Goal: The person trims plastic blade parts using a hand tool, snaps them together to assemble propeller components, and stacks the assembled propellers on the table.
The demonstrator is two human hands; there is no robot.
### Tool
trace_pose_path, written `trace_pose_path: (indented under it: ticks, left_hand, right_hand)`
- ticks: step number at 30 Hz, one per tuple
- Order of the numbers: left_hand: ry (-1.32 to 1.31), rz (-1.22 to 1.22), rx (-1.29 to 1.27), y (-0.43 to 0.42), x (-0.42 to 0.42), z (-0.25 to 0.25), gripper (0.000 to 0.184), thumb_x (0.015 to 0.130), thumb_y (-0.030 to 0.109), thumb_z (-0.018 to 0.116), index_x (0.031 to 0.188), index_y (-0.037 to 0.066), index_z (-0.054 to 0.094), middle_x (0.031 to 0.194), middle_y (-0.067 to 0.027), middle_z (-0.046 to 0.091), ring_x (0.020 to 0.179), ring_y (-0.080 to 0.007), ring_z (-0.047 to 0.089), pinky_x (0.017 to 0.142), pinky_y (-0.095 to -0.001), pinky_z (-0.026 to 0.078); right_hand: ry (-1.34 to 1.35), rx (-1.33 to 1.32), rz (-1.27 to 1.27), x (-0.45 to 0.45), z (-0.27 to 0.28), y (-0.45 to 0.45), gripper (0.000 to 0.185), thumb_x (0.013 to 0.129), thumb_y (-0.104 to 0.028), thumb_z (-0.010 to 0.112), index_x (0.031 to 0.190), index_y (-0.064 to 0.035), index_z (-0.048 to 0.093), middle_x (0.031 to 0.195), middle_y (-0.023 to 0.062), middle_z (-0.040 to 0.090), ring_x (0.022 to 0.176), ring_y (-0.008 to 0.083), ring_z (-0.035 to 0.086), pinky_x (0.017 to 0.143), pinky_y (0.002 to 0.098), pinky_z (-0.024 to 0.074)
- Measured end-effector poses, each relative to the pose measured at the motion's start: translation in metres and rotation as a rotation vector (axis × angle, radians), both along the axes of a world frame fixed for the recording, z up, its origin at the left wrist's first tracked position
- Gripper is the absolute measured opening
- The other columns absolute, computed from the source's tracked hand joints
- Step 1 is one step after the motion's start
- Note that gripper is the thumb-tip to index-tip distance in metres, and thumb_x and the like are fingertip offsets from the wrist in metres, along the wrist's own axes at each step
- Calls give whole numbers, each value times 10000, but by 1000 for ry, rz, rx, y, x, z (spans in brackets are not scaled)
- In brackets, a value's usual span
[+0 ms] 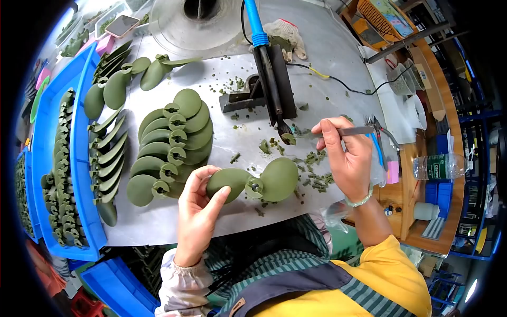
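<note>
My left hand [196,211] is closed on one blade of an olive-green two-bladed propeller [280,179], holding it level above the table's near edge. Its notched hub faces up at me. In my right hand [346,158], fingers pinched, is a slim grey metal tool that looks like tweezers [355,130], pointing left. Just beyond that point, a soldering iron [253,21] with a blue handle leans tip-down on a black metal stand [285,79]. A small green scrap [288,139] sits at the dark tip. Green trimmings [319,179] lie scattered below my right hand.
Overlapping propellers [198,127] lie in a column left of the stand, with more rows further left. A blue crate [39,158] of green parts stands at the left edge. Pliers [377,132], a plastic bottle [438,167] and a glove [288,37] lie around the right and back.
</note>
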State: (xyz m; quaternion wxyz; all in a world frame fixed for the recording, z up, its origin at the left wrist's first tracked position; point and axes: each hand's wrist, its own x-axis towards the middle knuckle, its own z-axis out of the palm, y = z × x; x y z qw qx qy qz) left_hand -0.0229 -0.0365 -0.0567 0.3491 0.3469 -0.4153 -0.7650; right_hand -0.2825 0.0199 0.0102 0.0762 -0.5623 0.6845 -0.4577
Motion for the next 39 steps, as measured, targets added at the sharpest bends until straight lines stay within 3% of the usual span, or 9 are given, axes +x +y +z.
trace_pose_path:
  ticks: [32,39]
  left_hand:
    - [-19,-22,32,-1,-21,-8,328,954,-27,655,1259,1,537,1129,-53,662,1045,-99,615,902,-234,487]
    - [-15,-16,34,-2,-21,-9,324,956,-23,655,1255,5,536,1121,-56,671,1033,-97,619,888,-232,490]
  right_hand:
    - [4,23,14,0,0,-4,168,1001,-119,645,932,26,696,826,80,693,618,128,648,558,258,491]
    - [-93,54,122,8,13,9,133,982,-67,635,886,1,695,730,58,672,595,136,595,590,287,449]
